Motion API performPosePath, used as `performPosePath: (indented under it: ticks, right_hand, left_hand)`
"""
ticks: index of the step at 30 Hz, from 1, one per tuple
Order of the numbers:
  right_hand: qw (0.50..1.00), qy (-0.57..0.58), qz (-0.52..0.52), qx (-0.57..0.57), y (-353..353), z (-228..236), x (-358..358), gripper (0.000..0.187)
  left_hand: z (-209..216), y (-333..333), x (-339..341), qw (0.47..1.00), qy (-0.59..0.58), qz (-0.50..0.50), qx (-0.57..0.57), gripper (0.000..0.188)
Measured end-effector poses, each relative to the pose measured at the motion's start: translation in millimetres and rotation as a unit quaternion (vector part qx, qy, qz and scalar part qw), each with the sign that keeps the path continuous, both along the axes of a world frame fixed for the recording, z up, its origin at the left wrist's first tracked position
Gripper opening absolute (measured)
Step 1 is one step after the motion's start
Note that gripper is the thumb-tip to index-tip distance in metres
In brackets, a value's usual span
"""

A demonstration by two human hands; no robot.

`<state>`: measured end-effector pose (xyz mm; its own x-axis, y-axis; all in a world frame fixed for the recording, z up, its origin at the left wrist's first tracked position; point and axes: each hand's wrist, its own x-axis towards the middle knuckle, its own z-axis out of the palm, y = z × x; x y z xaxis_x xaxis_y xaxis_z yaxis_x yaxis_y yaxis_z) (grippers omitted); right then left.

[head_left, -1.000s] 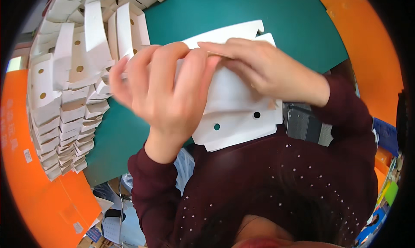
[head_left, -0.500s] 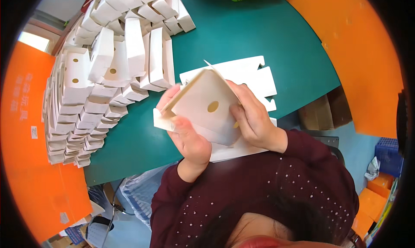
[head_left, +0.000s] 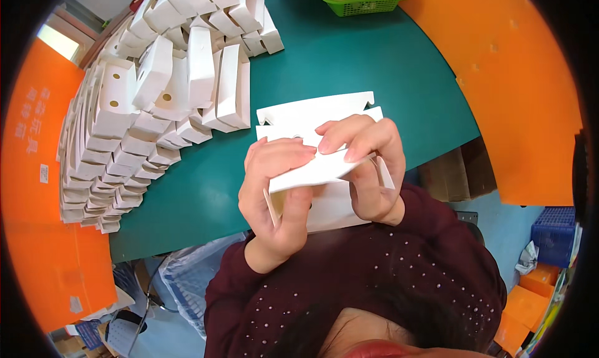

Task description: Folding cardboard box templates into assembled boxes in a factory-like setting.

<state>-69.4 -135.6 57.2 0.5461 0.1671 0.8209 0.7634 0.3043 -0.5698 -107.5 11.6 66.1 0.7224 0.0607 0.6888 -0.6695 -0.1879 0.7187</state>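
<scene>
Between my two hands is a partly folded white cardboard box (head_left: pixel 312 173), lifted above the near edge of the green table. My left hand (head_left: pixel 274 196) grips its left end, fingers over the top panel and thumb underneath. Around the right end, my right hand (head_left: pixel 369 164) has its fingertips pressed on the upper edge, with a small side flap sticking out beside the thumb. The box's inside is mostly hidden by the panel and my fingers. Beneath it lie flat white die-cut cardboard blanks (head_left: pixel 318 105) with notched edges, partly covered by my hands.
A tall stack of folded white boxes (head_left: pixel 118 136) with round holes fills the table's left side. At the far edge stands a green basket (head_left: pixel 368 5) with an orange-red thing in it. Orange panels (head_left: pixel 518 96) flank the green table (head_left: pixel 424 77). A brown carton (head_left: pixel 446 174) sits below at right.
The box has turned from showing its broad holed panel to a narrow edge-on view. My right hand has moved over its upper edge, and the left fingers now lie across its top.
</scene>
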Motion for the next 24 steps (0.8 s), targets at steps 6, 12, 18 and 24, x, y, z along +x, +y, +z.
performPosePath:
  ticks: [6,12,18,24]
  right_hand:
    - [0.989,0.147,0.0,-0.014,7.1,12.8,-0.7,0.008]
    - [0.997,0.011,-0.075,0.024,12.4,-10.5,22.8,0.023]
    - [0.968,-0.105,-0.201,-0.102,21.9,3.1,26.7,0.033]
    - [0.969,-0.073,-0.182,-0.149,25.4,1.2,24.8,0.033]
  left_hand:
    - [11.0,-2.9,-1.4,0.99,0.095,-0.04,-0.096,0.021]
    - [1.7,2.9,5.5,0.985,0.121,-0.012,-0.123,0.03]
    - [0.2,3.9,9.1,0.974,0.146,0.004,-0.172,0.032]
    - [-2.0,7.9,9.8,0.973,0.14,-0.003,-0.184,0.031]
